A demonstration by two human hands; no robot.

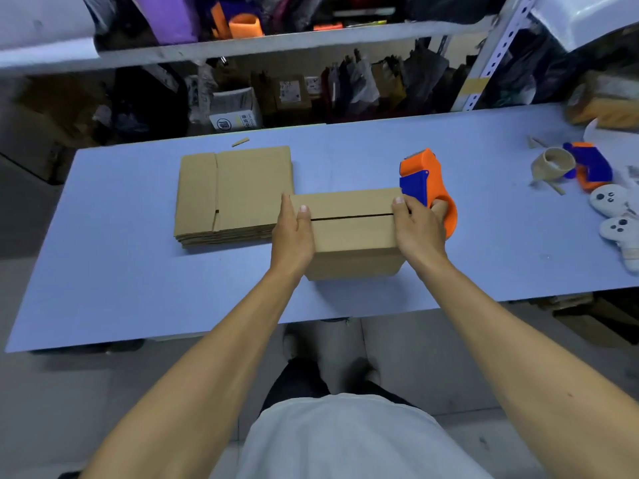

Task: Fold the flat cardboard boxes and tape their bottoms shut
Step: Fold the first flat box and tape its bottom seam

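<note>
Head view: the folded box [349,233] stands bottom-up on the bench [121,278], its long axis and untaped flap seam running left-right. The left hand [294,233] grips its left end. The right hand [420,226] holds its right end, fingers also touching the tape dispenser [428,188]. Next step, likely: tape along the seam.

Folded brown box [349,233], flaps closed with untaped seam, beside flat-box stack [233,195].

**A:** where are the arms at?

**B:** both bare forearms stretched forward. left hand [293,233] clamps sideways, thumb laid flat on top. right hand [418,227] mirrors it, thumb up top, fingers curled round something behind.
</note>
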